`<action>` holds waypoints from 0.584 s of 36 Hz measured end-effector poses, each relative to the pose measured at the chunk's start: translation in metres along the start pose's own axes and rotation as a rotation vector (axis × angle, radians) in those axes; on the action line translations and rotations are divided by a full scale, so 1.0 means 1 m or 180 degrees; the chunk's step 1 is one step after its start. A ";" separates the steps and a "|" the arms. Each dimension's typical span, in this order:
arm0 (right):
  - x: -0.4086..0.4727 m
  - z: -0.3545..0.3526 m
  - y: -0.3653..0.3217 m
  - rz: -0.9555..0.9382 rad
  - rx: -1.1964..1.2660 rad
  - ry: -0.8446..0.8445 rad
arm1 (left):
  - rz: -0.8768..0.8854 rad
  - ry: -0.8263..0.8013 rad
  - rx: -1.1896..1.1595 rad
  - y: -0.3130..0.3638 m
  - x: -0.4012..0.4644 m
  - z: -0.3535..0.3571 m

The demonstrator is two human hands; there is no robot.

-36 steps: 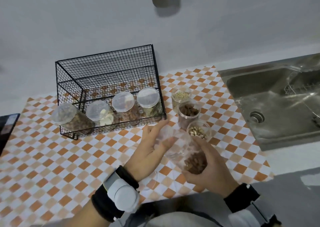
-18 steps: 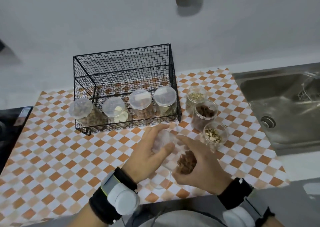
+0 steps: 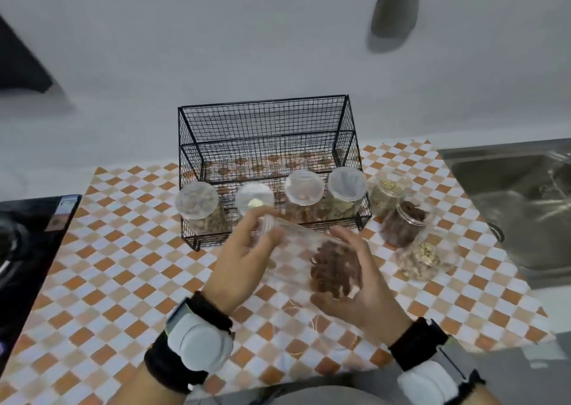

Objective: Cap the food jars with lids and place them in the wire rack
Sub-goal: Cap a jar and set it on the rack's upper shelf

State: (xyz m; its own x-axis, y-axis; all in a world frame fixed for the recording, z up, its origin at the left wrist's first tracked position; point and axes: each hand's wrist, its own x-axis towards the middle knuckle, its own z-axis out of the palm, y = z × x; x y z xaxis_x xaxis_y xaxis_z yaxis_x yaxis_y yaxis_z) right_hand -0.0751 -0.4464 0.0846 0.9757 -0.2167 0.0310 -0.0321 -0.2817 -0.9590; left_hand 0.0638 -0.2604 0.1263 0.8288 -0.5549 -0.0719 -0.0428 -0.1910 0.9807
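While my right hand [image 3: 367, 284] cradles the jar [image 3: 321, 259] tilted above the worktop [image 3: 123, 265], my left hand [image 3: 244, 259] grips its lid [image 3: 268, 224] to seat it; the rack [image 3: 265, 157] waits just behind.

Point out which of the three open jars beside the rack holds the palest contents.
The farthest open jar, beside the wire rack, holding pale greenish seeds.

Four capped jars [image 3: 304, 188] stand in the wire rack [image 3: 265, 132]; three open jars [image 3: 401, 219] line its right.
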 end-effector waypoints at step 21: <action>0.052 0.072 -0.055 0.1762 0.2230 -0.0390 | 0.0297 -0.0258 0.0115 -0.009 0.015 -0.089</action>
State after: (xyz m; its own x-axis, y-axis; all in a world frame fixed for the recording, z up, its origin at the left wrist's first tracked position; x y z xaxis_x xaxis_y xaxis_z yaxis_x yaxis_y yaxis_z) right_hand -0.0072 -0.3754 0.1184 0.8774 -0.0396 -0.4781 -0.4040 0.4763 -0.7810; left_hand 0.1260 -0.1947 0.1324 0.7725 -0.6350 0.0036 -0.1391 -0.1637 0.9767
